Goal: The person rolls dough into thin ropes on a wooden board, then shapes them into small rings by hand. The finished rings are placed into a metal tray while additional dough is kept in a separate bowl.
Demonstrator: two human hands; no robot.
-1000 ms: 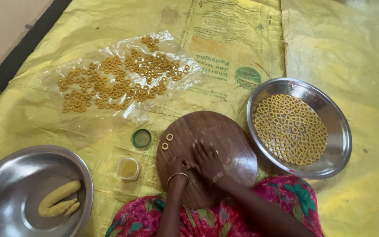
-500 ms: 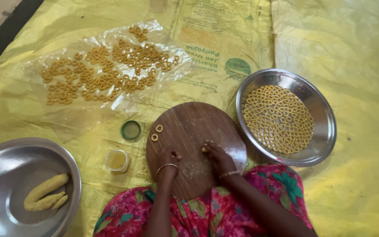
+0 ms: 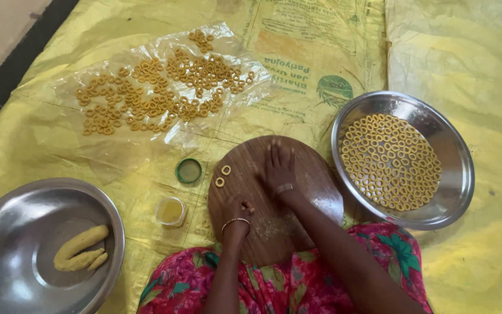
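Now the right hand (image 3: 279, 168) presses flat, fingers spread, on the wooden board (image 3: 315, 192); left hand (image 3: 236, 207) curled beside it.

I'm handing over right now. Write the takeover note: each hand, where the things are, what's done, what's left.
Right hand: flat, fingers spread, palm down on the round wooden board.
Left hand: curled at the board's near left part; what its grip holds is hidden.
Done: two dough rings on the board's left edge; the steel plate at right is filled with rings; more rings lie on the clear plastic sheet.
Left: dough rolls in the steel bowl at left are unshaped.
Nearby: small open jar of yellow liquid and its green lid.
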